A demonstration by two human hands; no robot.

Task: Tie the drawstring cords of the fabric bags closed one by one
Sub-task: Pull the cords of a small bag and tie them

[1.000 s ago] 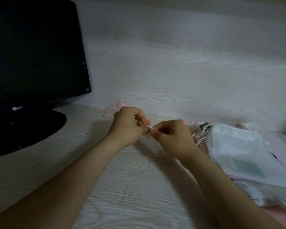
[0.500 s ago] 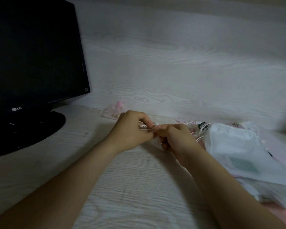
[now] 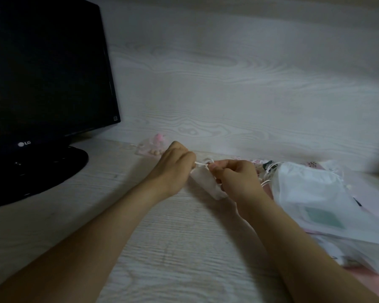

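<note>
A small pale fabric bag point(image 3: 207, 184) hangs between my two hands above the desk. Its white drawstring cord point(image 3: 200, 164) runs taut between them. My left hand point(image 3: 173, 168) pinches the cord's left end with closed fingers. My right hand point(image 3: 234, 179) pinches the cord at the bag's neck and partly covers the bag. A pile of other fabric bags point(image 3: 311, 193), white and pink, lies on the desk just right of my right hand, with loose cords point(image 3: 269, 171) at its near-left edge.
A black monitor point(image 3: 42, 73) on a round stand point(image 3: 42, 169) fills the left side. A small sheer pink pouch point(image 3: 152, 146) lies by the wall behind my left hand. The pale wood-grain desk point(image 3: 173, 248) meets a matching wall behind.
My hands, pressed together half a second ago, have drawn slightly apart, stretching the cord between them. The small bag now shows below my right hand.
</note>
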